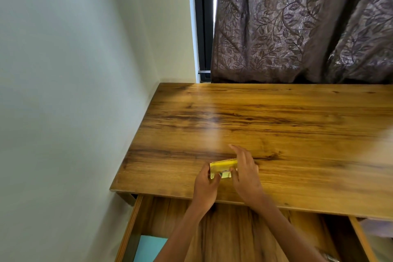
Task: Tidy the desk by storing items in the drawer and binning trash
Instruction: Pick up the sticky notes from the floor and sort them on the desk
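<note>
A small yellow packet (pixel 223 167) sits just above the front edge of the wooden desk (pixel 276 123). My left hand (pixel 205 187) grips its left end with curled fingers and thumb. My right hand (pixel 244 173) holds its right end, the thumb on the near face and the fingers over the top. Below the desk edge the wooden drawer (pixel 136 215) is pulled out, and both forearms cross over it. A light blue flat item (pixel 148 248) lies in the drawer's near left corner.
A pale wall (pixel 74 91) runs along the desk's left side. A brown leaf-patterned curtain (pixel 287 27) hangs behind the desk's far edge beside a dark window frame (pixel 203 27). The drawer's right wall (pixel 361 238) shows at bottom right.
</note>
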{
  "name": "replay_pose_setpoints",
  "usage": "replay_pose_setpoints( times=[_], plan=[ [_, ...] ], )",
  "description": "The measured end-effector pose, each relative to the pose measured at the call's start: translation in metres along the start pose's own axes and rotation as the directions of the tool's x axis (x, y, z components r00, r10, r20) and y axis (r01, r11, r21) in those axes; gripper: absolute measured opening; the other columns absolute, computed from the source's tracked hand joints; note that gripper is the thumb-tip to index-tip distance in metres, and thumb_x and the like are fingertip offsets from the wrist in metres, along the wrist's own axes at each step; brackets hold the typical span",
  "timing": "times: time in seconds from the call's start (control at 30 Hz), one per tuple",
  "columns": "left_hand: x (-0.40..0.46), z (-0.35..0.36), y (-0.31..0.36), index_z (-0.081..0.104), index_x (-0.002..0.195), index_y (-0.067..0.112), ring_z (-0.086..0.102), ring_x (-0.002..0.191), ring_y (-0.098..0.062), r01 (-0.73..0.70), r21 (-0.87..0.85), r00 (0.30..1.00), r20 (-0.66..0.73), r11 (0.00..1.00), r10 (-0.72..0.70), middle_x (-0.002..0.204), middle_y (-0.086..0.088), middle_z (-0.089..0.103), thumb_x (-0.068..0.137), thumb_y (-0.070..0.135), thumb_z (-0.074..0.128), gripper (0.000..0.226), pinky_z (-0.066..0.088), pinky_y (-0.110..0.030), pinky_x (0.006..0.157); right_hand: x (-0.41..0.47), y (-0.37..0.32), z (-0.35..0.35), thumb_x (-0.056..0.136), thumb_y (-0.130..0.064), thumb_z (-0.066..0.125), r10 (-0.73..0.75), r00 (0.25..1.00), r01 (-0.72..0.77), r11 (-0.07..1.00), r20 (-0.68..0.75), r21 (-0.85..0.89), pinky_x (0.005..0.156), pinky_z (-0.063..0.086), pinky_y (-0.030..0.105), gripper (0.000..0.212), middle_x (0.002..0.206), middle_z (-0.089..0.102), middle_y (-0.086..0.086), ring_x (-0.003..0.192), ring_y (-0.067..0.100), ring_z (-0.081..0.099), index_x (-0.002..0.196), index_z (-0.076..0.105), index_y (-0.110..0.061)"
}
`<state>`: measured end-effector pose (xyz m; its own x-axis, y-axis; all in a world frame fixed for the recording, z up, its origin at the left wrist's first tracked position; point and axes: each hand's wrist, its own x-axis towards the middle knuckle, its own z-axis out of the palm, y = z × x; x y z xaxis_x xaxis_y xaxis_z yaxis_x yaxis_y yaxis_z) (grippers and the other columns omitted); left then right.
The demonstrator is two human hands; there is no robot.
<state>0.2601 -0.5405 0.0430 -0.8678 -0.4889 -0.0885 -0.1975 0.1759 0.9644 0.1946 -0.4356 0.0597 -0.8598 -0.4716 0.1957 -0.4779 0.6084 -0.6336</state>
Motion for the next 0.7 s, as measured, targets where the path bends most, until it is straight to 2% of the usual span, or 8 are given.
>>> replay_pose_setpoints(
  times=[0.07, 0.1, 0.2, 0.3, 0.37, 0.43, 0.5, 0.7],
  plan=[
    [0.001, 0.000, -0.002, 0.051, 0.097, 0.035, 0.057, 0.089, 0.004, -0.014, 0.023, 1.000, 0.007, 1.000, 0.013, 0.098, 0.014, 0.061, 0.093, 0.011, 0.055, 0.024, 0.044, -0.006, 0.071, -0.005, 0.002, 0.005, 0.077, 0.001, 0.061, -0.118, 0.993, 0.117, 0.962, 0.011, -0.249, 0.101, 0.036, 0.042, 0.078, 0.146, 0.038, 0.001, 0.132, 0.021, 0.035, 0.142, 0.028, -0.027],
    [0.002, 0.001, -0.002, 0.051, 0.099, 0.034, 0.057, 0.091, 0.003, -0.021, 0.036, 1.000, 0.007, 0.999, 0.021, 0.098, 0.014, 0.061, 0.093, 0.011, 0.055, 0.025, 0.044, -0.006, 0.072, -0.008, 0.004, 0.009, 0.071, 0.001, 0.065, -0.121, 0.991, 0.134, 0.930, 0.059, -0.342, 0.101, 0.037, 0.045, 0.086, 0.146, 0.040, 0.000, 0.133, 0.022, 0.035, 0.141, 0.026, -0.029],
    [0.003, 0.001, -0.005, 0.051, 0.108, 0.031, 0.056, 0.094, 0.004, -0.042, 0.063, 0.999, -0.002, 0.997, 0.043, 0.101, 0.016, 0.060, 0.093, 0.011, 0.055, 0.024, 0.043, -0.007, 0.076, -0.011, 0.005, 0.012, 0.077, -0.003, 0.060, -0.069, 0.986, 0.128, 0.903, 0.155, -0.409, 0.109, 0.024, 0.049, 0.087, 0.154, 0.026, -0.005, 0.142, 0.023, 0.022, 0.145, 0.014, -0.033],
    [0.003, 0.000, -0.007, 0.052, 0.110, 0.026, 0.056, 0.091, 0.006, -0.047, 0.070, 0.999, 0.000, 0.996, 0.047, 0.099, 0.016, 0.060, 0.095, 0.012, 0.052, 0.021, 0.042, -0.004, 0.073, -0.007, 0.000, 0.009, 0.091, -0.009, 0.045, -0.036, 0.982, 0.084, 0.963, 0.184, -0.257, 0.115, 0.013, 0.044, 0.074, 0.157, 0.006, -0.008, 0.144, 0.019, 0.006, 0.148, 0.007, -0.035],
    [0.004, -0.001, -0.008, 0.052, 0.107, 0.026, 0.056, 0.090, 0.004, -0.045, 0.066, 0.999, 0.009, 0.997, 0.044, 0.098, 0.013, 0.061, 0.096, 0.011, 0.050, 0.019, 0.042, -0.004, 0.072, -0.006, -0.003, 0.007, 0.095, -0.010, 0.043, 0.031, 0.984, -0.022, 0.999, 0.174, -0.049, 0.114, 0.015, 0.034, 0.069, 0.157, 0.005, -0.006, 0.143, 0.014, 0.008, 0.149, 0.005, -0.032],
    [0.004, 0.000, -0.009, 0.050, 0.107, 0.028, 0.057, 0.092, 0.001, -0.044, 0.084, 0.999, 0.014, 0.995, 0.043, 0.099, 0.009, 0.061, 0.097, 0.012, 0.047, 0.019, 0.043, -0.006, 0.072, -0.006, -0.002, 0.005, 0.097, -0.009, 0.042, 0.097, 0.981, -0.118, 0.986, 0.171, 0.121, 0.105, 0.022, 0.021, 0.064, 0.154, 0.017, -0.004, 0.140, 0.014, 0.020, 0.149, 0.010, -0.027],
    [0.004, 0.003, -0.011, 0.047, 0.111, 0.028, 0.057, 0.093, -0.002, -0.048, 0.119, 0.999, 0.016, 0.992, 0.047, 0.102, 0.006, 0.060, 0.099, 0.013, 0.043, 0.020, 0.044, -0.010, 0.073, -0.006, 0.000, 0.006, 0.098, -0.009, 0.040, 0.135, 0.976, -0.165, 0.970, 0.172, 0.179, 0.096, 0.027, 0.016, 0.058, 0.152, 0.026, -0.003, 0.135, 0.015, 0.032, 0.149, 0.014, -0.023],
    [0.002, 0.008, -0.012, 0.042, 0.113, 0.025, 0.056, 0.092, -0.007, -0.061, 0.162, 0.998, -0.010, 0.985, 0.063, 0.104, 0.000, 0.057, 0.101, 0.010, 0.035, 0.020, 0.045, -0.013, 0.072, -0.010, -0.003, 0.016, 0.096, -0.005, 0.043, 0.217, 0.976, -0.218, 0.953, 0.027, 0.211, 0.076, 0.050, 0.027, 0.046, 0.127, 0.054, 0.004, 0.100, 0.016, 0.057, 0.139, 0.034, -0.019]
  ],
)
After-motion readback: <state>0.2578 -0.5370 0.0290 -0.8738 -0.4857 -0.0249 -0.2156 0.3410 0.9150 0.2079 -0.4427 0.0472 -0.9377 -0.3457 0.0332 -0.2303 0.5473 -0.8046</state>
